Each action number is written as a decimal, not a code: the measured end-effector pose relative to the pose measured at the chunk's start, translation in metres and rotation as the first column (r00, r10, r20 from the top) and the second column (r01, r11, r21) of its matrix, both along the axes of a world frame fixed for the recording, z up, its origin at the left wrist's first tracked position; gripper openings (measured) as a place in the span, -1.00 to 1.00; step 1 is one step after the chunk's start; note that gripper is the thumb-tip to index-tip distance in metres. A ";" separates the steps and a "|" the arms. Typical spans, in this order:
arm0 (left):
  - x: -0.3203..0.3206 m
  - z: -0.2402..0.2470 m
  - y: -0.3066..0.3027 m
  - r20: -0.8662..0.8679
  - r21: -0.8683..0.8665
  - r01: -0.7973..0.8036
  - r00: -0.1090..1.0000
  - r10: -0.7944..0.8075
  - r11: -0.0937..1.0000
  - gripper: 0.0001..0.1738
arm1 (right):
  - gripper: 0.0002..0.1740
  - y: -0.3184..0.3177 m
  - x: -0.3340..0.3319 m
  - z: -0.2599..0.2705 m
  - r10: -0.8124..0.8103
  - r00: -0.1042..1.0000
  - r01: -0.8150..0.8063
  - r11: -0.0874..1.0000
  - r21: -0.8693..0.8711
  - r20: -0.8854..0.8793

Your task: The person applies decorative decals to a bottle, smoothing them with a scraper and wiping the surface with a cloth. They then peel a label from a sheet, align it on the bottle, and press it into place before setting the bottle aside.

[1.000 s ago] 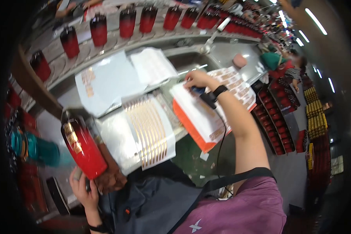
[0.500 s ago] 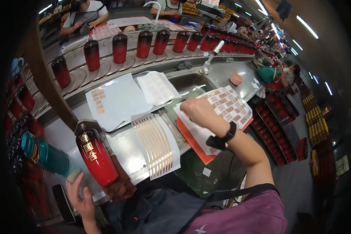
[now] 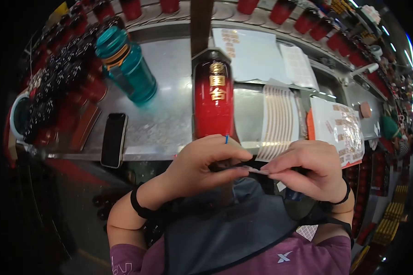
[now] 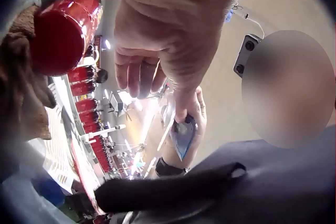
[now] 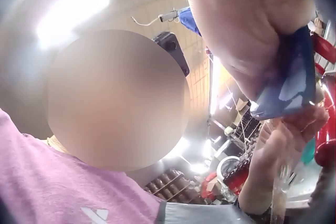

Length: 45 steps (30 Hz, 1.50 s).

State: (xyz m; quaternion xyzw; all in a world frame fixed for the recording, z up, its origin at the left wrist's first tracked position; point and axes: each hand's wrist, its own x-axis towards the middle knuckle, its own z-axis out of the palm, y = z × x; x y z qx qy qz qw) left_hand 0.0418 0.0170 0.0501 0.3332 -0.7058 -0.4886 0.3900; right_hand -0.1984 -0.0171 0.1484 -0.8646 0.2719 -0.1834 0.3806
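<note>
In the head view, my left hand point(image 3: 199, 165) and right hand point(image 3: 307, 169) meet at the fingertips before the apron, pinching a small thin pale piece point(image 3: 257, 171). My right hand point(image 5: 252, 29) also holds a flat blue piece point(image 5: 291, 85) against its palm. A clear strip point(image 5: 282, 182) hangs by the left fingers in the right wrist view. Beyond the hands lies a red and black bottle point(image 3: 213, 110) with gold characters, its base toward me. The left wrist view shows my left hand point(image 4: 163, 29) close up, and the blue piece point(image 4: 184, 137) in my right hand.
A teal water bottle point(image 3: 133, 73) and a phone point(image 3: 114, 140) are at left on the metal table point(image 3: 170, 91). Sheets with gold strips point(image 3: 280, 119) and gold labels point(image 3: 337, 128) lie at right. More red bottles point(image 3: 282, 11) line the far side.
My right hand has left the label sheet and come in to the apron. The left hand has moved from beside the bottle to meet it. The head view has swung left.
</note>
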 end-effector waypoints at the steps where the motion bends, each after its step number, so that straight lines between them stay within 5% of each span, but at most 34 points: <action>1: 0.006 -0.003 0.004 -0.003 -0.010 -0.038 0.999 0.038 0.999 -0.69 | -0.88 0.002 0.001 -0.006 -0.070 0.997 0.067 0.996 0.065 0.036; 4: 0.023 -0.009 0.015 0.027 0.066 -0.129 0.991 0.128 0.989 -0.81 | -0.90 0.007 0.003 -0.027 -0.168 0.980 0.149 0.975 0.164 0.107; 6: 0.034 -0.018 0.017 0.040 0.107 -0.140 0.990 0.136 0.984 -0.83 | -0.91 0.010 0.007 -0.036 -0.477 0.865 0.356 0.804 0.475 0.158; 10: 0.050 -0.015 0.005 0.036 0.119 -0.241 0.970 0.239 0.963 -0.91 | -0.93 -0.005 0.010 -0.064 -0.636 0.752 0.408 0.657 0.634 0.175; 11: 0.054 -0.010 0.000 0.086 0.273 -0.292 0.957 0.279 0.917 -0.93 | -0.92 -0.009 0.012 -0.071 -0.657 0.732 0.432 0.651 0.625 0.178; 12: 0.058 -0.008 -0.007 0.142 0.416 -0.340 0.941 0.309 0.844 -0.92 | -0.92 -0.014 0.014 -0.078 -0.657 0.733 0.432 0.650 0.626 0.176; 13: 0.058 -0.014 -0.015 -0.006 0.466 -0.323 0.930 0.368 0.823 -0.88 | -0.92 -0.020 0.015 -0.084 -0.678 0.714 0.433 0.622 0.653 0.173; 23: 0.056 -0.054 -0.048 -0.203 0.491 -0.320 0.862 0.464 0.810 -0.90 | -0.89 -0.046 0.021 -0.131 -0.765 0.625 0.374 0.471 0.799 0.158; 45: 0.054 -0.051 -0.049 -0.225 0.590 -0.264 0.854 0.469 0.763 -0.89 | -0.94 -0.045 0.017 -0.123 -0.776 0.614 0.321 0.411 0.853 0.143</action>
